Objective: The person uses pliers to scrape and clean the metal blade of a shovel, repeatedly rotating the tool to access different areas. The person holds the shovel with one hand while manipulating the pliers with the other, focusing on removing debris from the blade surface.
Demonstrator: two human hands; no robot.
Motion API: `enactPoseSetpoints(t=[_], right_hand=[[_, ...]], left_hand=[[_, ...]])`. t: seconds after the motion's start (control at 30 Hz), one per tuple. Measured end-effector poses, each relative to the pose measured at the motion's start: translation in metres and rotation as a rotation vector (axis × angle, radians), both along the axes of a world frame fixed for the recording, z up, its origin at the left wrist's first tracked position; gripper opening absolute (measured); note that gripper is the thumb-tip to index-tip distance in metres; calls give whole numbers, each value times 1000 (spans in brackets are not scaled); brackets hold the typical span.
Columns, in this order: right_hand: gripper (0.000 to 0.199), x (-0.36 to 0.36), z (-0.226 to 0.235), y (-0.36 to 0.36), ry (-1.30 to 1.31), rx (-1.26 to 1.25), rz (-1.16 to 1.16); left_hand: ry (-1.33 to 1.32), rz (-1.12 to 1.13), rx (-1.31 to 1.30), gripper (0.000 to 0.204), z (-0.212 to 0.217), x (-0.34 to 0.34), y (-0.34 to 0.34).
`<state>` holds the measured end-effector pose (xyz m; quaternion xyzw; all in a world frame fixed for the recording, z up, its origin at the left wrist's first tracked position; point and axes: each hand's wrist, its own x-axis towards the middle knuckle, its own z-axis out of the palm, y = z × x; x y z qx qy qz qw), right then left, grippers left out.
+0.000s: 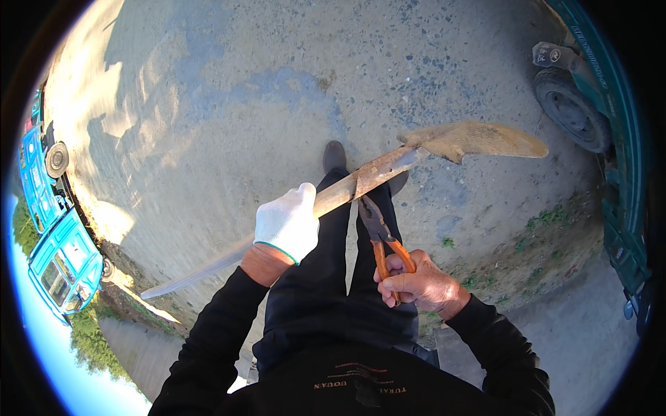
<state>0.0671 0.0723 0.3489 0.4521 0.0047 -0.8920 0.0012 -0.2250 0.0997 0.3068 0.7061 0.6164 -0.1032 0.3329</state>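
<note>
My left hand point(286, 223), in a white knitted glove, is closed round the wooden handle of a shovel point(479, 140). The shovel slants across in front of my legs, its worn, dirt-coloured blade to the right and its long handle running down to the left. In my bare right hand point(418, 283) I grip the orange handles of a pair of pliers point(374, 223). The dark jaws of the pliers point up at the lower edge of the shovel's rusty metal socket point(381, 170). Whether the jaws bite on the metal I cannot tell.
Packed, gritty ground point(257, 139) lies around my feet. A blue truck point(66, 260) stands at the far left. On the right is a dark green vehicle point(621, 229) with a tyre point(570, 107). Small weeds point(548, 218) grow near it, along a paved strip point(555, 340).
</note>
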Motion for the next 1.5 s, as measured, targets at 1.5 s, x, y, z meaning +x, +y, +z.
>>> enactPoseSetpoints(t=[1.5], right_hand=[[20, -34, -113, -45, -557, 996, 229]], left_hand=[[197, 230, -437, 37, -8, 64, 20]])
